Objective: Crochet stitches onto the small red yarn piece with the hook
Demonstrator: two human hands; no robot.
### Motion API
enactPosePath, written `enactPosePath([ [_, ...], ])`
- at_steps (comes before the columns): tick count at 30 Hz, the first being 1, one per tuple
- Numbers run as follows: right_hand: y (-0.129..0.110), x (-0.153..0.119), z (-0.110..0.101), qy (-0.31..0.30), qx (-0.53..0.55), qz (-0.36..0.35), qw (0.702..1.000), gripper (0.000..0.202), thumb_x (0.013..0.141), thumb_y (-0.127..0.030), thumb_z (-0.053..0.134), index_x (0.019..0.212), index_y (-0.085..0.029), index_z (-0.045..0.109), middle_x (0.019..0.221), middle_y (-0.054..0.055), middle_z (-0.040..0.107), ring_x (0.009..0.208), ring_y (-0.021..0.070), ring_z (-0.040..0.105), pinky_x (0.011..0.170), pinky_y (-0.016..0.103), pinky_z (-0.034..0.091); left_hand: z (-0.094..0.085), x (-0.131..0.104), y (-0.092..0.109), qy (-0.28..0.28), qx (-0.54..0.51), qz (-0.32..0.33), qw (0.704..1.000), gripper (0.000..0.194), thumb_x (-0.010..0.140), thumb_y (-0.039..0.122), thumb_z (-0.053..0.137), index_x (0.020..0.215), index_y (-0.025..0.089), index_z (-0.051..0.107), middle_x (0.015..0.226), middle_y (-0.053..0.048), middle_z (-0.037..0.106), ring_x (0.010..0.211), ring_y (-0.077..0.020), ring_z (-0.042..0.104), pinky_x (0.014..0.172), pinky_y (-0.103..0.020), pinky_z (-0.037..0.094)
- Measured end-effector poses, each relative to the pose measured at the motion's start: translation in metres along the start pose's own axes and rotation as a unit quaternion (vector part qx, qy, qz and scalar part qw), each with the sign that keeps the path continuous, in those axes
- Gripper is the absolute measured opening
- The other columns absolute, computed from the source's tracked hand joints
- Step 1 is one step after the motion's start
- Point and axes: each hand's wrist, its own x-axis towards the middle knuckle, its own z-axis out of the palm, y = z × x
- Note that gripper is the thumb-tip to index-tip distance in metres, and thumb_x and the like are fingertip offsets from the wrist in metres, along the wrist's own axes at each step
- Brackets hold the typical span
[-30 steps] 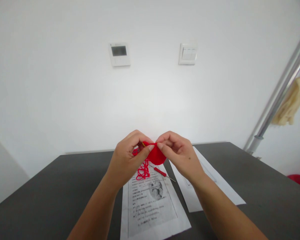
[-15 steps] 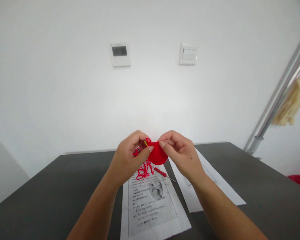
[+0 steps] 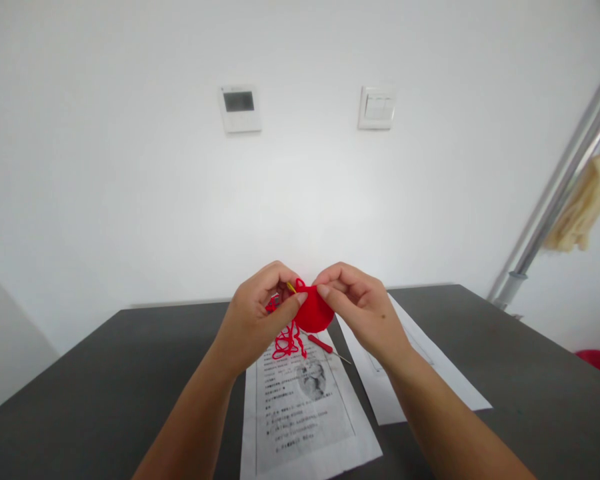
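Observation:
Between my two hands is a rounded red crocheted piece (image 3: 314, 313), held up above the table. My left hand (image 3: 264, 313) pinches its left edge between thumb and fingers. A small yellow stitch marker or clip (image 3: 291, 287) shows beside those fingertips, next to a loop of red yarn. My right hand (image 3: 357, 303) grips the upper right edge, thumb in front. Loose red yarn (image 3: 287, 343) hangs and lies in tangles below my left hand. A red-handled crochet hook (image 3: 321, 344) with a thin metal shaft rests on the printed sheet.
A printed sheet (image 3: 305, 437) with text and a picture lies on the dark table (image 3: 170, 373). Another white sheet (image 3: 460, 383) is under my right forearm. Behind stands a white wall with a thermostat panel (image 3: 241, 109) and a switch (image 3: 377, 108). A metal pole (image 3: 545, 223) leans at right.
The red piece has shifted slightly left and turned a little between my fingers. My right fingertips have come slightly closer to my left. The hook and papers stay put.

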Motion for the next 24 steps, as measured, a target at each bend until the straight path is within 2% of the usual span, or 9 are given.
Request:
enactPosePath([
  [24, -0.0004, -0.0001, 0.0014, -0.013, 0.013, -0.001, 1.000, 0.009, 0.080, -0.028, 0.065, 0.078, -0.019, 0.064, 0.057, -0.005, 0.059, 0.050, 0.0087, 0.051, 0.050, 0.023, 0.040, -0.0010, -0.0016, 0.0029, -0.001, 0.006, -0.028, 1.000, 0.005, 0.085, 0.017, 0.061, 0.081, 0.020, 0.061, 0.074, 0.003, 0.057, 0.067, -0.0124, 0.053, 0.061, -0.025, 0.042],
])
